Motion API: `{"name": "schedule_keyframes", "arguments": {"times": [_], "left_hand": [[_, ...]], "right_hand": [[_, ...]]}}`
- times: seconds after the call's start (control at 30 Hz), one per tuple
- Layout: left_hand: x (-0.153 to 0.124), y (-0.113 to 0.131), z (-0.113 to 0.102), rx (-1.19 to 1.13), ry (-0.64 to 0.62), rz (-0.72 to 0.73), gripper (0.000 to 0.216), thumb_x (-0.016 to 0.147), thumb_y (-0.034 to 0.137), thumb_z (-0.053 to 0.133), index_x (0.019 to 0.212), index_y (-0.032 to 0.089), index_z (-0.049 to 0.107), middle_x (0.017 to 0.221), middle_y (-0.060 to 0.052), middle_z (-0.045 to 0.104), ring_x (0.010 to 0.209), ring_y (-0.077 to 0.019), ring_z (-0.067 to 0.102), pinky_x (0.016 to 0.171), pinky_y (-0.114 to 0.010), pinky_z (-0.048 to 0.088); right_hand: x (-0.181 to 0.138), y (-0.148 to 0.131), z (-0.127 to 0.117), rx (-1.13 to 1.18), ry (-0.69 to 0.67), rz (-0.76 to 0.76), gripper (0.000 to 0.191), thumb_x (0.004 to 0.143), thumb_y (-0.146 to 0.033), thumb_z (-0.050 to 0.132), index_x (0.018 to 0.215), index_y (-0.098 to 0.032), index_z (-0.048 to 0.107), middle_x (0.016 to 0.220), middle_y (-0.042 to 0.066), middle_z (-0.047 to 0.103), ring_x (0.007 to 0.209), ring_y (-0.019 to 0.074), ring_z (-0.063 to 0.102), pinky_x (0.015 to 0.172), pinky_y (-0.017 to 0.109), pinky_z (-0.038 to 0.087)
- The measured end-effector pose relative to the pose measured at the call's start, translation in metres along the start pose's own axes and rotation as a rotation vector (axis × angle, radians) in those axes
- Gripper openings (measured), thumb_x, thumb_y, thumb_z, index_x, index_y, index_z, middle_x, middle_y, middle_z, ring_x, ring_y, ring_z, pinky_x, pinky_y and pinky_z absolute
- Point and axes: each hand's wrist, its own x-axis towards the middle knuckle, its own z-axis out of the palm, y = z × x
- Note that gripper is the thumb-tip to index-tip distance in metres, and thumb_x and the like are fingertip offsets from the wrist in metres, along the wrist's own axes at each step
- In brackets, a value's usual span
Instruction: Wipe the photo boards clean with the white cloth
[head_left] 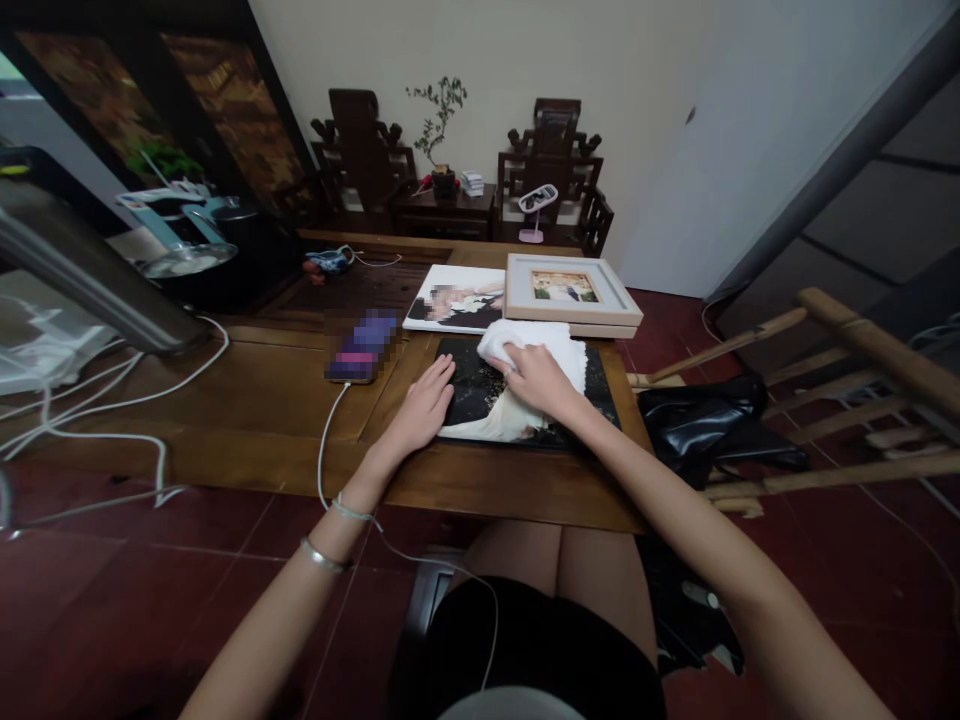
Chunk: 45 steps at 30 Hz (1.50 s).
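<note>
A dark photo print (525, 405) lies flat on the low wooden table (262, 400) in front of me. My left hand (421, 408) rests flat on its left edge with the fingers stretched out. My right hand (536, 378) presses a white cloth (536, 345) onto the print's upper part, fingers curled over the cloth. Behind the print lie a second photo print (454, 298) and a grey picture frame (570, 290) holding a small photo.
A phone (362, 345) with a white cable lies left of the print. White cables trail over the table's left side. A black bag (712, 420) and wooden poles (825, 400) sit to the right. Dark wooden chairs (360, 150) and a small plant stand by the far wall.
</note>
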Motion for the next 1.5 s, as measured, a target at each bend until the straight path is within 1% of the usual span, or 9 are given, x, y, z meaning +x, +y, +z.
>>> {"name": "schedule_keyframes", "arguments": {"times": [0.17, 0.37, 0.5, 0.6, 0.7, 0.93, 1.23, 1.37, 1.5], "left_hand": [[-0.003, 0.01, -0.008, -0.222, 0.167, 0.015, 0.056, 0.097, 0.044, 0.026, 0.137, 0.011, 0.045, 0.145, -0.012, 0.044, 0.136, -0.0193, 0.038, 0.115, -0.039, 0.024], [-0.006, 0.009, -0.009, -0.343, 0.258, 0.038, 0.059, 0.098, 0.048, 0.02, 0.142, 0.012, 0.039, 0.149, -0.009, 0.038, 0.139, -0.0197, 0.032, 0.117, -0.037, 0.022], [-0.005, 0.008, -0.005, -0.234, 0.2, 0.035, 0.062, 0.098, 0.049, 0.019, 0.139, 0.008, 0.043, 0.147, -0.014, 0.041, 0.138, -0.0205, 0.035, 0.116, -0.039, 0.023], [-0.004, 0.01, -0.003, -0.125, 0.117, 0.049, 0.061, 0.097, 0.049, 0.027, 0.136, 0.006, 0.046, 0.144, -0.016, 0.043, 0.137, -0.0216, 0.036, 0.115, -0.04, 0.025], [-0.004, 0.01, -0.002, -0.082, 0.074, 0.061, 0.058, 0.097, 0.047, 0.026, 0.133, 0.008, 0.05, 0.141, -0.015, 0.048, 0.136, -0.0212, 0.038, 0.115, -0.042, 0.026], [-0.003, 0.008, -0.001, -0.042, 0.07, 0.08, 0.055, 0.097, 0.045, 0.026, 0.128, 0.008, 0.054, 0.14, -0.015, 0.05, 0.135, -0.0212, 0.04, 0.114, -0.043, 0.027], [-0.002, 0.005, -0.001, -0.001, 0.067, 0.108, 0.049, 0.096, 0.04, 0.032, 0.127, 0.011, 0.055, 0.139, -0.014, 0.051, 0.133, -0.0232, 0.042, 0.113, -0.045, 0.03], [-0.002, 0.003, -0.001, 0.027, 0.057, 0.116, 0.049, 0.095, 0.038, 0.036, 0.128, 0.008, 0.055, 0.139, -0.016, 0.05, 0.133, -0.0242, 0.043, 0.113, -0.045, 0.03], [-0.002, 0.004, -0.002, 0.023, 0.045, 0.132, 0.048, 0.094, 0.036, 0.038, 0.129, 0.008, 0.054, 0.141, -0.016, 0.048, 0.135, -0.0236, 0.04, 0.113, -0.044, 0.029]], "right_hand": [[-0.003, -0.028, 0.011, -0.023, -0.009, -0.148, 0.034, 0.097, -0.038, 0.036, 0.106, -0.015, 0.061, 0.1, 0.016, 0.066, 0.096, 0.0285, 0.059, 0.093, 0.046, 0.033], [-0.041, -0.053, 0.014, 0.111, -0.096, -0.458, 0.022, 0.093, -0.03, 0.047, 0.099, -0.016, 0.062, 0.118, 0.018, 0.06, 0.111, 0.0277, 0.053, 0.103, 0.052, 0.026], [-0.068, -0.045, -0.001, 0.201, -0.141, -0.53, 0.016, 0.091, -0.029, 0.05, 0.085, -0.018, 0.06, 0.091, 0.009, 0.066, 0.091, 0.0213, 0.059, 0.104, 0.046, 0.03], [-0.079, -0.031, -0.012, 0.205, -0.148, -0.473, 0.02, 0.093, -0.03, 0.047, 0.081, -0.019, 0.059, 0.075, 0.004, 0.062, 0.08, 0.0195, 0.059, 0.102, 0.041, 0.033], [-0.077, -0.017, -0.017, 0.139, -0.143, -0.354, 0.027, 0.096, -0.033, 0.041, 0.088, -0.018, 0.061, 0.082, 0.007, 0.063, 0.09, 0.0229, 0.059, 0.094, 0.038, 0.038], [-0.028, 0.004, -0.004, -0.013, -0.02, -0.082, 0.036, 0.097, -0.041, 0.036, 0.098, -0.016, 0.062, 0.089, 0.012, 0.067, 0.088, 0.0262, 0.06, 0.075, 0.032, 0.04], [0.048, -0.028, 0.02, 0.326, 0.077, 0.002, 0.035, 0.097, -0.039, 0.039, 0.11, -0.016, 0.062, 0.111, 0.012, 0.068, 0.103, 0.0252, 0.06, 0.086, 0.031, 0.04], [0.049, -0.03, 0.022, 0.375, 0.061, -0.029, 0.037, 0.095, -0.042, 0.041, 0.111, -0.016, 0.063, 0.116, 0.012, 0.066, 0.109, 0.0266, 0.058, 0.091, 0.033, 0.039], [0.027, -0.006, 0.01, 0.396, 0.072, -0.014, 0.036, 0.096, -0.041, 0.039, 0.103, -0.017, 0.065, 0.117, 0.012, 0.066, 0.108, 0.0261, 0.057, 0.094, 0.034, 0.038]]}}
